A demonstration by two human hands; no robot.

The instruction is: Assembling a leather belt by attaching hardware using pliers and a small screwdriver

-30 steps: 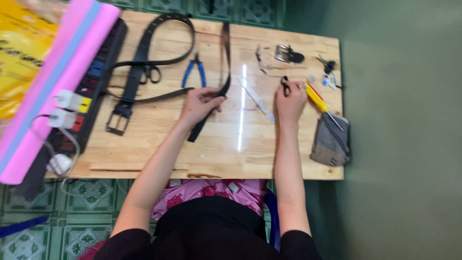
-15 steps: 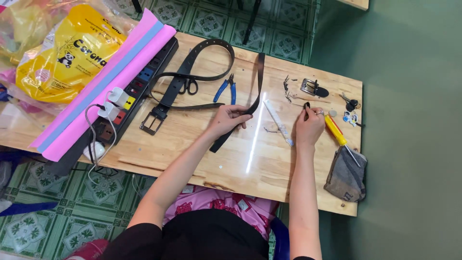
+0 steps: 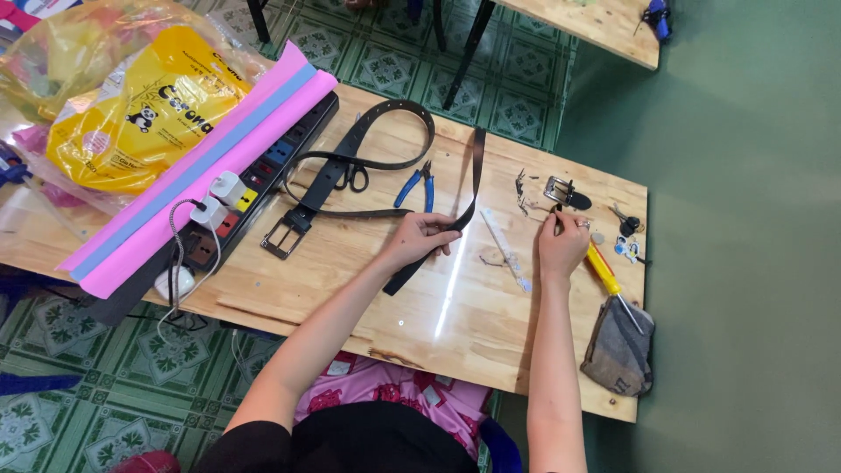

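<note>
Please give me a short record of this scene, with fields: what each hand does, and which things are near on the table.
left hand: left hand grips a black belt strap
right hand: right hand pinches a small dark part, too small to tell
near right hand: metal buckle, yellow screwdriver, grey pouch
near left hand: blue pliers, second belt with buckle
surface: wooden table
</note>
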